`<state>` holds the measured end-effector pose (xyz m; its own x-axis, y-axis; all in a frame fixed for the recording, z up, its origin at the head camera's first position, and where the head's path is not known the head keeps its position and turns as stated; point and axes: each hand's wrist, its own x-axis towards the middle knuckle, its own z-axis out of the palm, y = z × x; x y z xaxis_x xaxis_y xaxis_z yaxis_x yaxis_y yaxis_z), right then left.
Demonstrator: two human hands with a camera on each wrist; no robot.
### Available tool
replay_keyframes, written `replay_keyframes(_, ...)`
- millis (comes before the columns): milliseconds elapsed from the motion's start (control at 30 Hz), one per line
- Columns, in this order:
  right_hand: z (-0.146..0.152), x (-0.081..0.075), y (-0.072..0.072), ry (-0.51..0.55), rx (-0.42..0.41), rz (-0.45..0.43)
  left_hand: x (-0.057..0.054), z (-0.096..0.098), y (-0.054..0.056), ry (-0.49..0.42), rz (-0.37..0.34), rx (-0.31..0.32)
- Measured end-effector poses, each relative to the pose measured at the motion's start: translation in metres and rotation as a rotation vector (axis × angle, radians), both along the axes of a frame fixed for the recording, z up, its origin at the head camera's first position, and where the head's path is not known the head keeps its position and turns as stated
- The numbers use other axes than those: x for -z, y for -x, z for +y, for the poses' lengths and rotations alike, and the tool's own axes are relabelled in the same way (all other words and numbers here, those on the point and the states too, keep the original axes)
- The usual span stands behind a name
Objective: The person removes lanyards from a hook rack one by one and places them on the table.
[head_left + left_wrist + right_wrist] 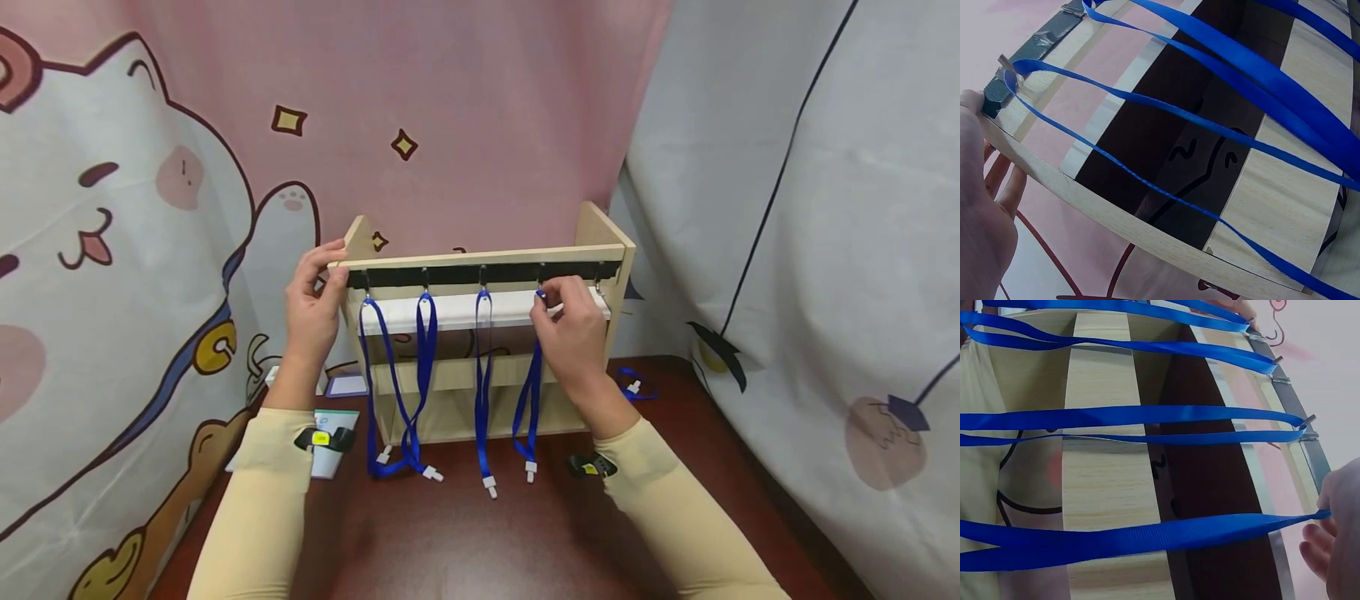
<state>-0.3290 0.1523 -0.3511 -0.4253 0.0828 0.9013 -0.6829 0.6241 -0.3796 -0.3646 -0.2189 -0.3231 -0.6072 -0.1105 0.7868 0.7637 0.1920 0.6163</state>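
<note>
A light wooden rack [480,375] stands on the table with a black strip of metal hooks along its top board. My left hand [313,304] holds the rack's upper left corner, thumb in front and fingers around the side panel [1104,215]. My right hand [573,329] pinches the looped top of a blue lanyard [1210,534] just at a hook right of the middle. More blue lanyards hang from the hooks to its left, among them a middle one [483,392] and a far-left one [369,383]. White plastic clips [490,487] at their lower ends lie on the table.
Another blue lanyard [634,388] lies on the table behind the rack's right side. A white and green packet [325,462] and a purple-edged card [347,386] lie at the left. Printed curtains [495,108] enclose the dark red table [465,542].
</note>
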Motion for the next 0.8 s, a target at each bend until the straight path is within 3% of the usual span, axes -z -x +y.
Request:
replay_keyframes(467, -0.001, -0.015, -0.016, -0.002, 0.003, 0.077, 0.000, 0.001, -0.001, 0.007, -0.007, -0.008)
replay_keyframes(600, 0.003, -0.023, -0.022, 0.018, -0.064, 0.088, -0.001, 0.002, -0.002, 0.011, -0.005, -0.007)
replay_keyframes(800, 0.014, -0.038, -0.033, 0.089, -0.245, -0.024, 0.001, 0.000, -0.001, 0.014, -0.011, -0.017)
